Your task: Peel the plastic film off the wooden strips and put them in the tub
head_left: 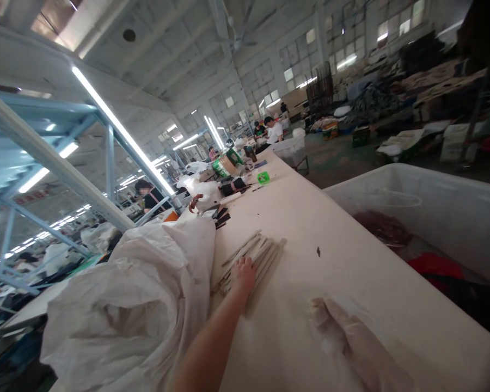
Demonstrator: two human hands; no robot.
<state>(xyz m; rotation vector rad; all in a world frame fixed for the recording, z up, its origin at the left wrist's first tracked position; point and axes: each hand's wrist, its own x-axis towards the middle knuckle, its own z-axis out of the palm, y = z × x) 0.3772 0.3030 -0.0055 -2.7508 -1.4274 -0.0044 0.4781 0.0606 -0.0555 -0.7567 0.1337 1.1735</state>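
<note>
A loose bundle of long, thin pale strips (265,253) lies on the long cream-coloured table (294,218). My left hand (243,276) is on top of the bundle, its fingers curled down around some of the strips. What the strips are made of cannot be told. Low on the right, over the tabletop, my right hand (345,337) is smeared by motion, so its fingers do not show clearly. Left of the strips, a big crumpled white sack (147,283) slumps against the table with its mouth gaping.
A white plastic bin (433,190) with red and dark material inside stands along the right edge. Further up the table are a small green tray (263,177), dark flat pieces (221,216) and white plastic bags (204,190). Other people work beyond; blue metal framing rises at left.
</note>
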